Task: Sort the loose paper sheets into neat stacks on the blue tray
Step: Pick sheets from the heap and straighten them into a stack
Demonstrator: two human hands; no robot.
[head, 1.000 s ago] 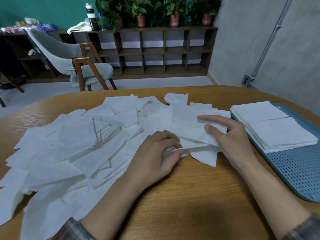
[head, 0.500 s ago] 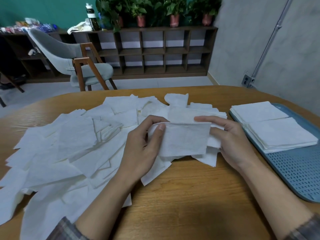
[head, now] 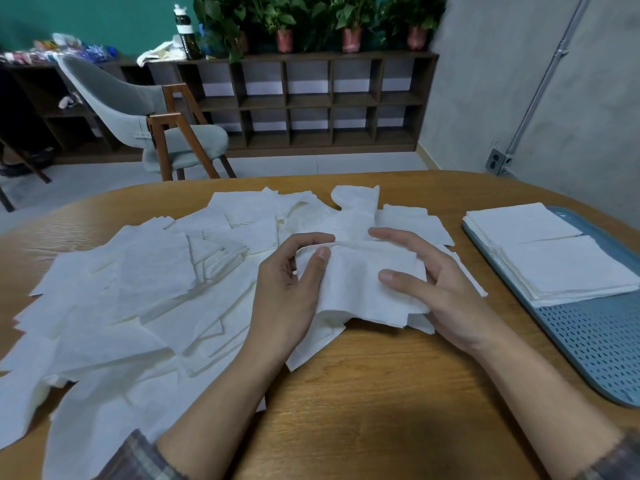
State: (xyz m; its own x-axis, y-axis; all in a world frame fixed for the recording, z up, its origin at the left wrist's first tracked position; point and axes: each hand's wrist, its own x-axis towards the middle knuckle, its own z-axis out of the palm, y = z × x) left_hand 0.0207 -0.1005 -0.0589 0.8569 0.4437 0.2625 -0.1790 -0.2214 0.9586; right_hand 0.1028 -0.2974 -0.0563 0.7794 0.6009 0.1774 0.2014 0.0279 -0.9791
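A wide heap of loose white paper sheets (head: 145, 299) covers the left and middle of the wooden table (head: 374, 403). A small bundle of sheets (head: 360, 285) is lifted above the heap between both hands. My left hand (head: 287, 292) pinches its left edge, thumb on top and fingers curled behind. My right hand (head: 440, 289) holds its right edge, thumb across the front and index finger along the top. The blue perforated tray (head: 595, 344) lies at the right, carrying two neat white stacks: a far stack (head: 519, 225) and a near stack (head: 568, 268).
A grey chair (head: 145, 116) with wooden legs stands beyond the table. A dark shelf unit (head: 311, 98) with potted plants lines the back wall. Bare table wood lies in front of me between my forearms.
My left hand lifted off the heap and took the left edge of the sheets. Both hands raised the bundle and turned it to face me, squaring it between them.
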